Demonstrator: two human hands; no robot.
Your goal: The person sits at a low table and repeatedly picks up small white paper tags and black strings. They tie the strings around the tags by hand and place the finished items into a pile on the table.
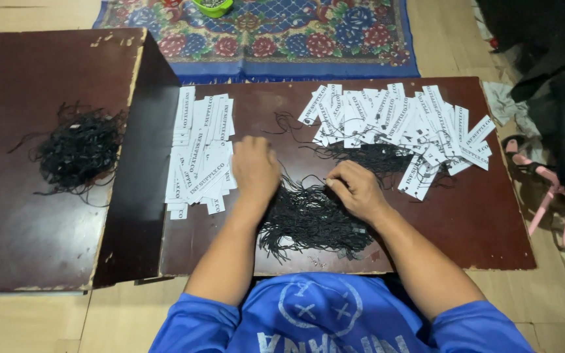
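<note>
Right hand [356, 189]: pinches, apparently, one black string from tangled bundle [315, 219] on counter [485, 229]. Left hand [254, 167]: curled, grip unclear, beside unstrung paper tags [201, 153]. Risk: loops snag, dragging neighbouring strings; strung tags [400, 127] could scatter.

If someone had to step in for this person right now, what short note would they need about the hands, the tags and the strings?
Left hand: resting on the plain white tags, palm down; no grip visible.
Right hand: fingertips pinched at a strand from the black strings in front of the person.
Strung tags: spread at the far right of the dark board.
Spare tangle of strings: on the raised board to the left.
Done: the right pile appears threaded. Left: the left pile, seemingly without strings.
</note>
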